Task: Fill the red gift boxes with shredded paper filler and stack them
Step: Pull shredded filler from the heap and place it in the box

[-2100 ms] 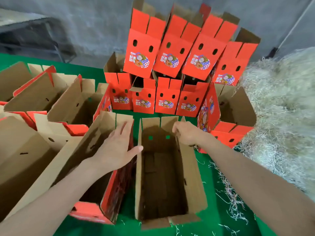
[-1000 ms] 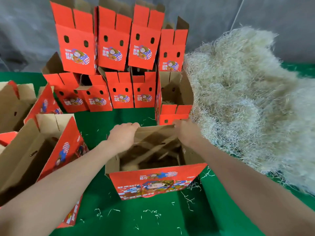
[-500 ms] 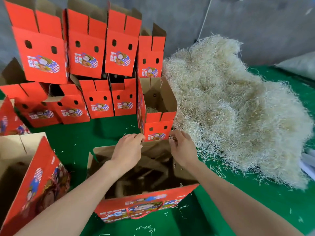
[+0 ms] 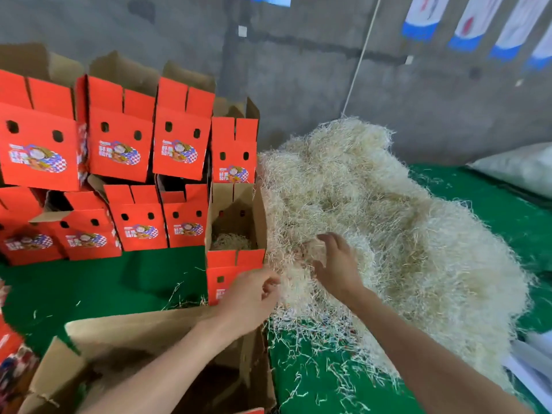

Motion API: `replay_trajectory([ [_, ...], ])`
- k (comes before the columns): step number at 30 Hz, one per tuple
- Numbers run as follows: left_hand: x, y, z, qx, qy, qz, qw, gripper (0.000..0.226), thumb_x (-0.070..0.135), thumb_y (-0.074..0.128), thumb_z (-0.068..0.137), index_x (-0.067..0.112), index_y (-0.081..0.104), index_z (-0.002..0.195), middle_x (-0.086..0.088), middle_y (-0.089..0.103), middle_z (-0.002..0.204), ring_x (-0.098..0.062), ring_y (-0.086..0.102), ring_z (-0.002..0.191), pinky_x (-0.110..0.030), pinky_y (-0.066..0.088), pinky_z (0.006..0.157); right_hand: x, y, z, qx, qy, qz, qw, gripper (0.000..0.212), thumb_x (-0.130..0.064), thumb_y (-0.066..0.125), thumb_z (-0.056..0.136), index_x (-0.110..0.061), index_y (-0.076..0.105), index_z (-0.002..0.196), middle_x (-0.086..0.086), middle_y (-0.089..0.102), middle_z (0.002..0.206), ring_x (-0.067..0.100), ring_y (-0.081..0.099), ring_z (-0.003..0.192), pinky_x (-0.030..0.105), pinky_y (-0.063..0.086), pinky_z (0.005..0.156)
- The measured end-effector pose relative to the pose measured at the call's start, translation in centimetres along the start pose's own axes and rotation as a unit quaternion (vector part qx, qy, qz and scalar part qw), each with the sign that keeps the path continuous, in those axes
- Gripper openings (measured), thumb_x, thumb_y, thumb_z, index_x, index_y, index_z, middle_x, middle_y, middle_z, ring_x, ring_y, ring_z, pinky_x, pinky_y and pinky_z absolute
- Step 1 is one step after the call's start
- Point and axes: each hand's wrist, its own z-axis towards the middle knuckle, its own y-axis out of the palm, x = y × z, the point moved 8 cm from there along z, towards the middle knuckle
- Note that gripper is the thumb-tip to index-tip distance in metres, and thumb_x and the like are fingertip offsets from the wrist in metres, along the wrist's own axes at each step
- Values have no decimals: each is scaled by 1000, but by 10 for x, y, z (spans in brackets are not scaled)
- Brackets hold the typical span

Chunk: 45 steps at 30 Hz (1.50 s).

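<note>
Curling the left hand round strands at the paper pile's near edge, just beside the open box. Resting the right hand on the pile, fingers spread, gripping nothing.

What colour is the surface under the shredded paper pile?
Green; the surface shows best in the head view.

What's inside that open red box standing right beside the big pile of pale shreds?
A small wad of shredded filler lies low in the open red box. Its front wall hides the bottom.
</note>
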Motion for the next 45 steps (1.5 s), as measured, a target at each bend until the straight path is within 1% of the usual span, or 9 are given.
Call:
replay_trajectory([
  [9, 9, 51, 38, -23, -113, -121, 986, 50, 19, 65, 85, 35, 43, 128, 17, 56, 105, -5, 62, 87, -20, 52, 72, 193, 52, 19, -195, 213, -14, 957, 128, -34, 81, 63, -28, -15, 146, 8, -27, 150, 32, -25, 137, 55, -13, 105],
  [14, -3, 68, 58, 13, -258, -394, 882, 105, 31, 80, 67, 37, 12, 146, 1, 34, 147, -18, 45, 125, -47, 39, 103, 162, 40, 28, -52, 136, -94, 985, 65, -42, 65, 77, -20, 43, 135, 7, 34, 146, 20, 35, 132, 52, 25, 111],
  [16, 5, 89, 72, -41, -281, -439, 852, 115, 49, 78, 62, 47, -2, 144, 4, 10, 156, -26, 21, 140, -60, 21, 108, 125, 35, 30, -64, 147, 122, 980, 74, -29, 71, 77, -10, 35, 139, 13, 63, 113, 4, 64, 77, 27, 57, 66],
  [21, 1, 124, 104, -1, -398, -541, 741, 97, 48, 84, 51, 28, 42, 137, -15, 46, 134, -35, 44, 124, -51, 37, 103, 43, 42, 12, -244, -3, 184, 952, 62, -21, 69, 77, -6, 38, 129, 4, 57, 96, 16, 58, 77, 29, 56, 66],
  [27, -43, 97, 131, 142, -381, -439, 801, 64, 14, 68, 81, 20, 40, 138, -17, 51, 133, -41, 52, 116, -66, 39, 92, 98, 4, 69, -231, 1, 247, 941, 43, -3, 61, 81, -17, 52, 121, -5, 55, 117, 19, 55, 111, 25, 50, 88],
  [31, -35, 70, 142, 130, -351, -344, 861, 55, 14, 71, 79, 3, 51, 129, -14, 56, 127, -34, 52, 116, -51, 42, 98, 173, 7, 99, -193, 65, -75, 976, 84, -11, 58, 84, -36, 8, 146, 8, 11, 153, 37, 28, 134, 47, 38, 104],
  [39, -22, 15, 158, 192, -311, -292, 884, 15, 12, 56, 91, 2, 60, 102, -5, 60, 86, -13, 55, 68, -27, 44, 58, 97, 68, 52, -329, -63, -48, 941, 23, -5, 36, 90, -9, 49, 72, 1, 52, 73, 10, 46, 57, 14, 38, 51],
  [42, -15, -5, 160, 238, -302, -271, 882, 26, 11, 58, 89, -1, 58, 112, -8, 60, 89, -12, 53, 64, -24, 43, 57, 87, 64, 52, -290, -30, -3, 956, 6, -11, 46, 90, -13, 51, 93, -2, 55, 79, 8, 51, 61, 13, 42, 52],
  [45, -10, -20, 157, 261, -270, -249, 893, 37, 4, 59, 86, 17, 54, 121, -1, 60, 99, -12, 56, 80, -25, 44, 66, 111, 30, 98, -143, 13, -57, 988, 69, -17, 61, 84, -29, 20, 138, 8, 48, 126, 24, 57, 104, 29, 55, 74],
])
